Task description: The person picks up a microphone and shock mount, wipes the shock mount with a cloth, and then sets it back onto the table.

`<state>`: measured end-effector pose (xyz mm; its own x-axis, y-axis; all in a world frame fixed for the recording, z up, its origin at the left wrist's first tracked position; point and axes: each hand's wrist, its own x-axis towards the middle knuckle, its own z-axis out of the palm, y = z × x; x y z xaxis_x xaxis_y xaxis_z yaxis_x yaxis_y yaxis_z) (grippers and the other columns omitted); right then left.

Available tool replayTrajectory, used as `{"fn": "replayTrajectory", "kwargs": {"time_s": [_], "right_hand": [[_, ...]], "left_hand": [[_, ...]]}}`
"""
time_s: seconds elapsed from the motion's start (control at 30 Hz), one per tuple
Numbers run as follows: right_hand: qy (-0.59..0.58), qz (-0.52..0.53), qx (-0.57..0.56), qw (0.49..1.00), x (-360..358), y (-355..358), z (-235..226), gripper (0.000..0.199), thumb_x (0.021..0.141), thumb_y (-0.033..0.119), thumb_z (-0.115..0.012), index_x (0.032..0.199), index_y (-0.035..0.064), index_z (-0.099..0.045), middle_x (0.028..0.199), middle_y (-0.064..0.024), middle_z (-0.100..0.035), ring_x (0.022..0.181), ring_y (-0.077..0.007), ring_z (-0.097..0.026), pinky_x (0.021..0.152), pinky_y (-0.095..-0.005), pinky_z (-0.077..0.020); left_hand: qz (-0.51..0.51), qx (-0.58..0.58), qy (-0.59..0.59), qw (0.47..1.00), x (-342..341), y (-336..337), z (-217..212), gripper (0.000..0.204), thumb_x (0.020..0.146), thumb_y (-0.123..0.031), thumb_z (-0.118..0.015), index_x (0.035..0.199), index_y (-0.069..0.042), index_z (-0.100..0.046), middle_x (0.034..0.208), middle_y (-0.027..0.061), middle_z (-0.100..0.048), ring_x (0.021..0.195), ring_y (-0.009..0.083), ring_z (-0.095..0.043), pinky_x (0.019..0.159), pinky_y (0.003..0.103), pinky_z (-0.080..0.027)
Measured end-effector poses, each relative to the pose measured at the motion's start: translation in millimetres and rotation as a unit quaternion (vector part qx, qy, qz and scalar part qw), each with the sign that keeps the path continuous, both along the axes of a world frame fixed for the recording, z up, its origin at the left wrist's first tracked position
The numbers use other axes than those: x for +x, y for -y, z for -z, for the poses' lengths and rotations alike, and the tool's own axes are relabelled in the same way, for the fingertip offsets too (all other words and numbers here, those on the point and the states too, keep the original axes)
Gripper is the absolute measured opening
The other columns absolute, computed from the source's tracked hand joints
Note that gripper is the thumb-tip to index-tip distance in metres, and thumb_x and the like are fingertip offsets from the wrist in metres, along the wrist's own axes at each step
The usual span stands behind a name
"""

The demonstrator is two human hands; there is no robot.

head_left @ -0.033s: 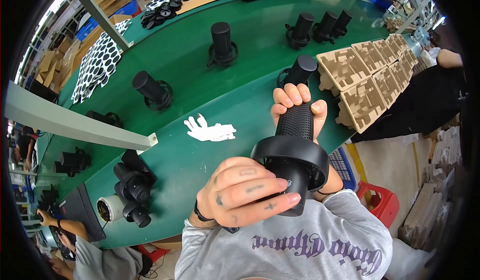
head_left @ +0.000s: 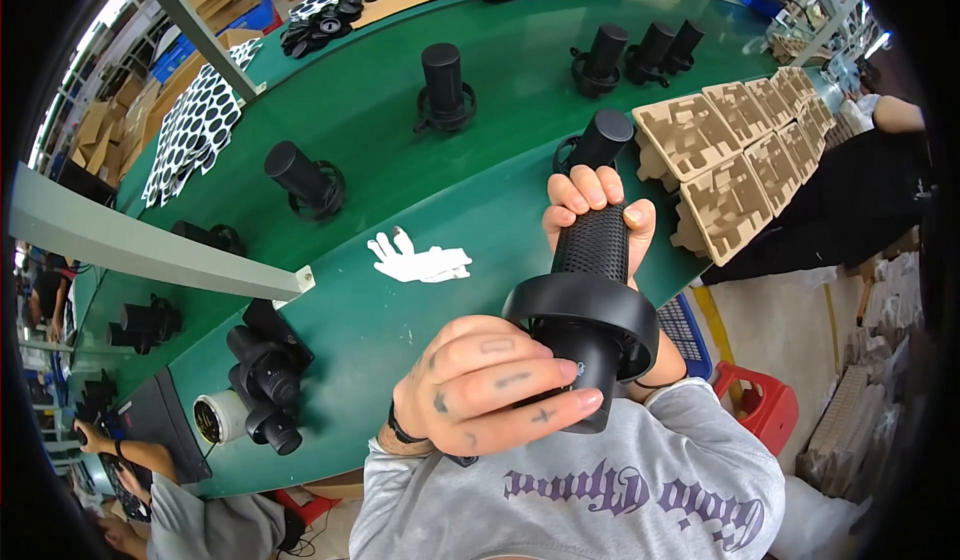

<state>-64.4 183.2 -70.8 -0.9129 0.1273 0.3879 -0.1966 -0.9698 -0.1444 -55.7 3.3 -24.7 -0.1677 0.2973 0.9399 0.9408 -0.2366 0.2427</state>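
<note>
Over the table's near edge I hold a black microphone with a mesh body and a wide ring-shaped shock mount. My right hand is closed around the mesh end, fingertips curled over its top. At the other end, my left hand is closed on the smooth lower body, just below the ring, its thumb hidden. Another black microphone stands on the table just beyond my right hand. A white glove lies flat on the green table, left of the held microphone.
Several microphones, one here, stand along the green conveyor belt. Brown pulp trays are stacked at right. Black microphone parts and a white tape roll lie at left, near a metal post. A red stool stands lower right.
</note>
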Motion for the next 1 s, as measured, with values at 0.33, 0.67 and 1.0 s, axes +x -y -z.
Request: {"fn": "replayTrajectory", "kwargs": {"time_s": [0.33,0.67,1.0], "right_hand": [[-0.033,0.028,-0.009,0.999,-3,-7,2,0.016,0.066,0.015,-0.056,0.078,0.004,-0.052,0.081,-0.0079,-0.05,0.083,-0.022,-0.047,0.081,-0.0368,-0.0493],[-0.049,0.44,0.783,0.436,22,-35,9,0.019,0.057,-0.001,-0.066,0.075,0.0037,-0.063,0.076,-0.006,-0.062,0.072,-0.0251,-0.06,0.069,-0.0339,-0.049],[-0.113,0.384,0.832,0.385,-21,-127,-84,0.031,0.077,0.022,-0.072,0.1,0.0033,-0.063,0.095,-0.0083,-0.063,0.091,-0.0257,-0.06,0.082,-0.0358,-0.048]], "left_hand": [[0.009,0.063,-0.024,0.998,-5,5,1,0.029,0.064,-0.009,-0.067,0.092,-0.014,-0.073,0.096,0.0032,-0.064,0.083,0.0171,-0.056,0.067,0.028,-0.048],[-0.038,-0.405,0.332,0.851,-62,-12,41,0.076,0.071,-0.004,-0.061,0.141,-0.005,-0.032,0.133,0.0218,-0.043,0.122,0.0381,-0.044,0.103,0.039,-0.036],[-0.005,-0.351,0.449,0.822,-55,-77,129,0.106,0.07,-0.028,-0.081,0.146,-0.003,-0.012,0.141,0.0242,-0.035,0.13,0.0373,-0.038,0.106,0.041,-0.034]]}}
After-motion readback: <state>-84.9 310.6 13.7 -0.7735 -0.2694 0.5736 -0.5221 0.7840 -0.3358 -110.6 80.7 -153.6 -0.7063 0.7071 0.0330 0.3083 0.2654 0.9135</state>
